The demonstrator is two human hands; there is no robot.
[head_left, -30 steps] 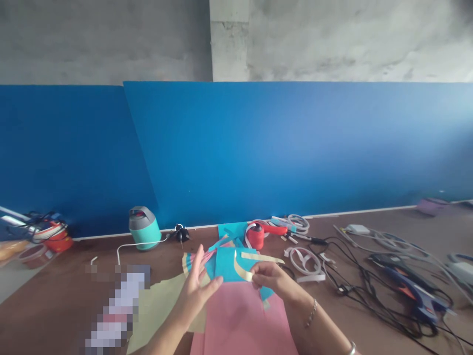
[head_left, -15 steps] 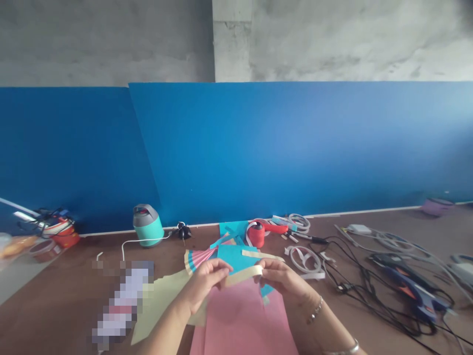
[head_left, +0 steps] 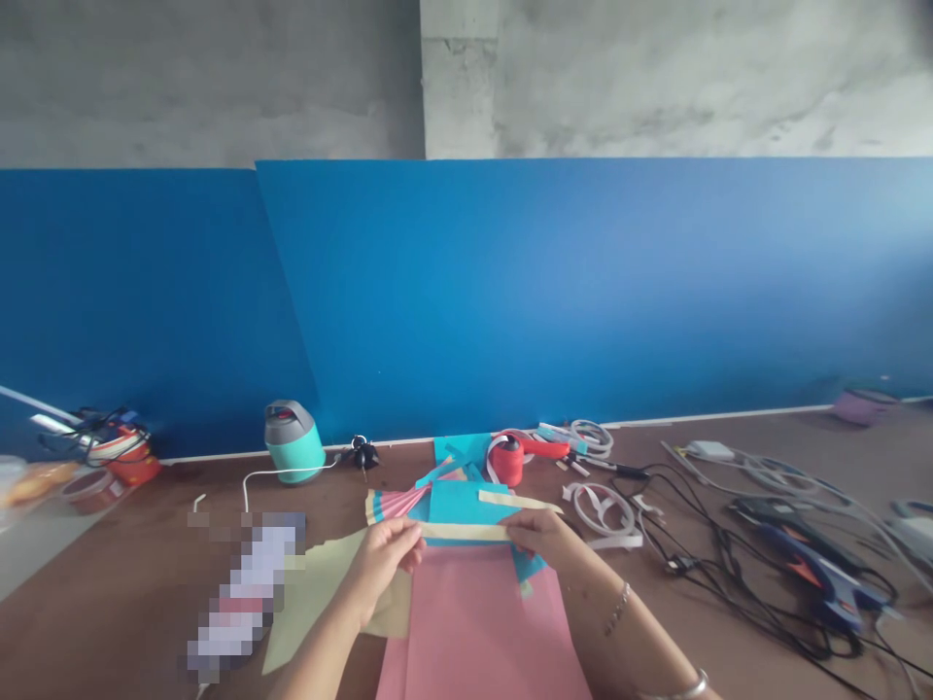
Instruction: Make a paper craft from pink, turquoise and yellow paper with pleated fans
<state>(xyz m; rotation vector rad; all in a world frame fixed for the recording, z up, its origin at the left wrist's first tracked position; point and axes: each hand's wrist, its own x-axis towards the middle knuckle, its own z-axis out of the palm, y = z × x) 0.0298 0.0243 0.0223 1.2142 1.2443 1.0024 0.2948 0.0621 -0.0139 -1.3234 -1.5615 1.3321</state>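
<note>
In the head view, both forearms come in from the near edge, the left one slanting to the right and the right one slanting to the left, so that the hands face each other above the middle of the table (head_left: 131, 593). The left hand (head_left: 386, 552) has its fingers curled under and its thumb laid along the top, pinching the left end of a cream paper strip (head_left: 465, 532). The right hand (head_left: 545, 538) is likewise nearly closed, thumb and forefinger gripping the right end. The strip runs straight and level between them, across the near part of a blue paper piece (head_left: 466, 498); whether it touches the blue cannot be told. A second cream strip (head_left: 510, 500) lies just beyond, toward the right. Pink sheets (head_left: 492, 622) spread on the near side, and a pale yellow sheet (head_left: 317, 593) lies to the left, partly behind the left forearm.

Half a second ago the strip bowed between the hands and hung nearer, over the pink; now it is drawn flat and sits farther off. A second ago the left hand was spread open and empty, while the right alone held the strip, curling loose.
</note>
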